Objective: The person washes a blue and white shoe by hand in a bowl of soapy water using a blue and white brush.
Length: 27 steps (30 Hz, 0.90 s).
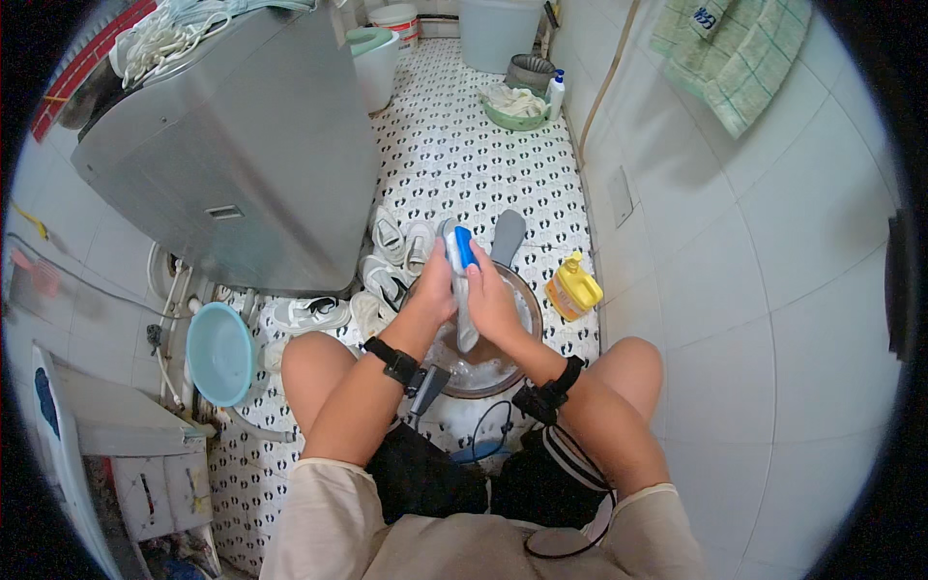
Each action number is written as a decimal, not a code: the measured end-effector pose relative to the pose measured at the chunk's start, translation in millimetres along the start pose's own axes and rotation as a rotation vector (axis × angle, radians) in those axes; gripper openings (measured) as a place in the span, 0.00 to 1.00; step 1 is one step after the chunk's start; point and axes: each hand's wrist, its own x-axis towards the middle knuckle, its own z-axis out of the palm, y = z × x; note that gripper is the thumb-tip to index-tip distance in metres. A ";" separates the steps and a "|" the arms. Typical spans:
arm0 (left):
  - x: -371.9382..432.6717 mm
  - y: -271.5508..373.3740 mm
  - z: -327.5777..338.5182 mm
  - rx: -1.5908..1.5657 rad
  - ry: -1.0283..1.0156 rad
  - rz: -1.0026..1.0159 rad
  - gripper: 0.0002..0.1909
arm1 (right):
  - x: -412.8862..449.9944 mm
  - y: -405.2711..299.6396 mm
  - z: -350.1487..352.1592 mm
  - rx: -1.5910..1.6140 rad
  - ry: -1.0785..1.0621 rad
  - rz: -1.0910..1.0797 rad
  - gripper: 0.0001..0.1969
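My left hand (437,281) grips a light grey shoe (465,326), held sideways above a round basin (537,319) of sudsy water. A blue brush (465,246) is in my right hand (494,301), its underside against the shoe. A grey insole (510,233) leans at the basin's far rim. Several white and grey shoes (384,279) lie on the floor left of the basin. To its right stands a yellow pump bottle (573,288).
A grey washing machine (246,159) stands at the left, with a light blue basin (220,354) nearer me. Farther ahead are a green basin (516,119) of cloth, a white bottle (555,96) and a large pale bucket (500,36). A green towel (739,65) hangs on the right tiled wall.
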 end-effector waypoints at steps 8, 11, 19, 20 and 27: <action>11.6 -13.8 -15.4 0.079 -0.083 -0.021 0.32 | -5.7 24.3 4.9 -0.057 -0.017 -0.071 0.22; 18.9 -19.9 -22.9 0.151 -0.080 -0.010 0.32 | 7.4 13.9 5.0 0.005 0.044 -0.103 0.22; 11.3 -10.3 -11.9 0.106 -0.145 -0.087 0.30 | 9.0 -0.6 -9.4 -0.117 -0.009 -0.026 0.24; 4.8 -14.3 2.9 0.142 -0.104 -0.097 0.29 | 14.2 8.1 -14.1 -0.090 0.013 -0.009 0.24; 11.3 -10.7 -10.1 0.198 -0.154 -0.119 0.34 | 9.1 29.8 2.5 -0.073 0.076 -0.191 0.23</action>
